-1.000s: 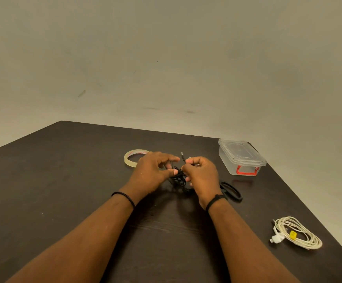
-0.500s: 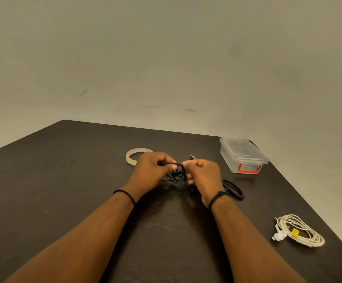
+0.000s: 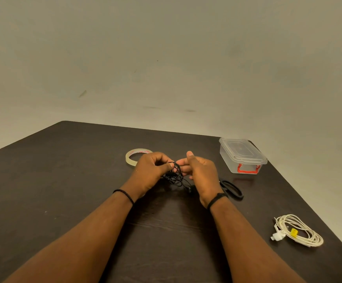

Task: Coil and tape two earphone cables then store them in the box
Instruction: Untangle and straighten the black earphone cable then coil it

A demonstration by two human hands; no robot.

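Observation:
A black earphone cable (image 3: 175, 176) hangs in loose loops between my hands above the dark table (image 3: 64, 180). My left hand (image 3: 149, 172) pinches the top of the coil with curled fingers. My right hand (image 3: 201, 175) sits just right of the coil, thumb raised, its fingertips at the loops. A black earbud end (image 3: 191, 189) dangles below near my right wrist. The clear plastic box (image 3: 242, 156) with a red latch stands lidded at the back right. A white earphone cable (image 3: 297, 232), coiled and bound with a yellow piece, lies at the right edge.
A roll of clear tape (image 3: 132, 157) lies flat behind my left hand. Black-handled scissors (image 3: 232, 188) lie right of my right wrist. The table's right edge runs close to the white coil and the box.
The black coil has loosened and hangs lower. My right hand has eased its pinch on the plug end and lifted its thumb. My left hand keeps its hold.

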